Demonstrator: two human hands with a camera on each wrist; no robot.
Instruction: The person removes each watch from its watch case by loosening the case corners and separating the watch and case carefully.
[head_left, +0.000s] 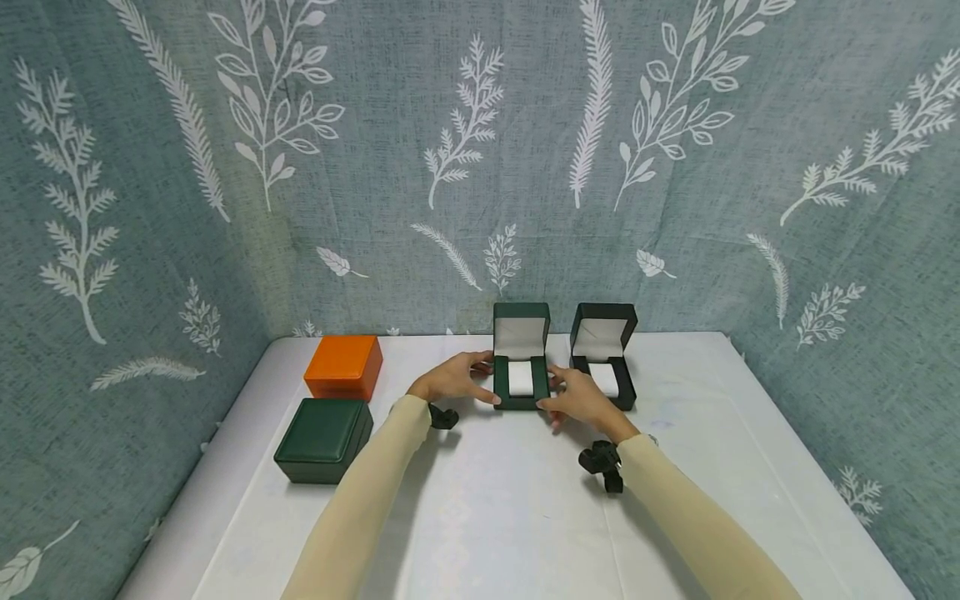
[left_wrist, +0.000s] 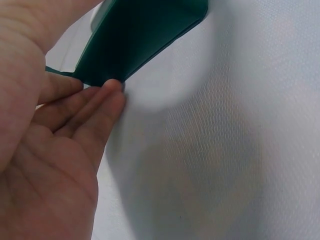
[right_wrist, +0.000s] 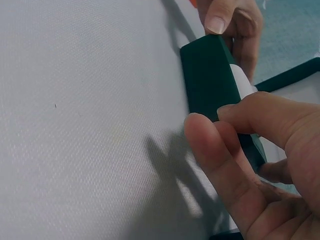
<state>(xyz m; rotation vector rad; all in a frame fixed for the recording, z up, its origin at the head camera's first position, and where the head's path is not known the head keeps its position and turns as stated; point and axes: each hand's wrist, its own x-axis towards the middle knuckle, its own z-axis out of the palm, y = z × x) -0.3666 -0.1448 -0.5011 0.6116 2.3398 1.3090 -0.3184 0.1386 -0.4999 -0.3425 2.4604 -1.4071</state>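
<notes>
An open green watch box (head_left: 522, 330) with a pale lining and a white cushion (head_left: 521, 379) stands at the back middle of the table, its lid raised. My left hand (head_left: 453, 377) holds its left side, the thumb near the front corner and the fingers farther back. On the right side my right hand (head_left: 577, 397) grips it, the thumb at the front corner. In the left wrist view, fingertips of the left hand (left_wrist: 65, 130) touch the green box wall (left_wrist: 145, 40). The right wrist view shows both hands at the box (right_wrist: 210, 75); its underside is hidden.
Just right of the right hand stands an open black watch box (head_left: 603, 332) with a white cushion. A closed orange box (head_left: 343, 367) and a closed dark green box (head_left: 321, 437) sit on the left of the white table (head_left: 510, 517). A patterned curtain (head_left: 480, 167) hangs behind.
</notes>
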